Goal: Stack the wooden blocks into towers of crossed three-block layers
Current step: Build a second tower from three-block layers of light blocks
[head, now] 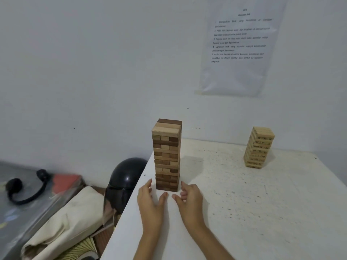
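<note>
A tall tower [166, 154] of mixed dark and light wooden blocks stands upright near the left edge of the white table [253, 203], in crossed layers of three. My left hand [150, 201] and my right hand [189, 199] rest on the table just in front of the tower's base, one on each side. Their fingers are spread and hold nothing, and neither hand touches the blocks. A second, shorter tower [259, 147] of pale blocks with dark print stands at the far right of the table.
The table's left edge runs close beside the tall tower. Below it lie a black helmet [125, 179], a cream cloth bag [67, 222] and black headphones [24, 186]. A printed sheet [240, 45] hangs on the white wall behind.
</note>
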### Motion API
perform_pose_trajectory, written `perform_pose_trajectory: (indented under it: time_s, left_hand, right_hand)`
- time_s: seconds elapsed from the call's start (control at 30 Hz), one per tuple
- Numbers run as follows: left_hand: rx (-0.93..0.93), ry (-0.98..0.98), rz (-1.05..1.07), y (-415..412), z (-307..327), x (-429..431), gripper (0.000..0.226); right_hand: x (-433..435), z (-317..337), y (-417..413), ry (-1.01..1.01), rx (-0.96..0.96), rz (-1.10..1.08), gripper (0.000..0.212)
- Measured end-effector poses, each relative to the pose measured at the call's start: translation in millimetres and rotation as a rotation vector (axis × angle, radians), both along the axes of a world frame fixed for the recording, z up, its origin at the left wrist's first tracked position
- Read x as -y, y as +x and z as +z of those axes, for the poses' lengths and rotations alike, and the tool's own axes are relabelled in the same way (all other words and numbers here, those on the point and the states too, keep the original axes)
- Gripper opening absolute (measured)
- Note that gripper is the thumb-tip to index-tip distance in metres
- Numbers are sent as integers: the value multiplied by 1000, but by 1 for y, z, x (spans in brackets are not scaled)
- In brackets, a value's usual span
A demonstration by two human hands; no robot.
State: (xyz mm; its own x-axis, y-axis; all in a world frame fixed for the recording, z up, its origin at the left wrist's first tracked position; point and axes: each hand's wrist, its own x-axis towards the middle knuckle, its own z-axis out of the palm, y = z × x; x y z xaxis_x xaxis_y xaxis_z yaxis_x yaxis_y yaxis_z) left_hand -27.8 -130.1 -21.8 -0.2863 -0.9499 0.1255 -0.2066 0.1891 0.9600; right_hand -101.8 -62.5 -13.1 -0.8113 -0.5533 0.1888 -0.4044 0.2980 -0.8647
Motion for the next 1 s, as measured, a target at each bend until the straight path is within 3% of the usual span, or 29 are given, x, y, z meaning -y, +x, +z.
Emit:
perform_pose_trajectory:
  time_s: [0.1,0.27,1.0]
  left_hand:
    - [50,-12,-87,1,4,16,59]
    - [79,-77,-197,3,7,32,41]
    - [-7,-21,-198,0,-2,58,39]
  right_hand:
    - [9,2,0,-15,-12,-3,37]
    - [17,1,-2,-38,-30,-7,34]
    - [20,-6,-6,-110,-60,-86,32]
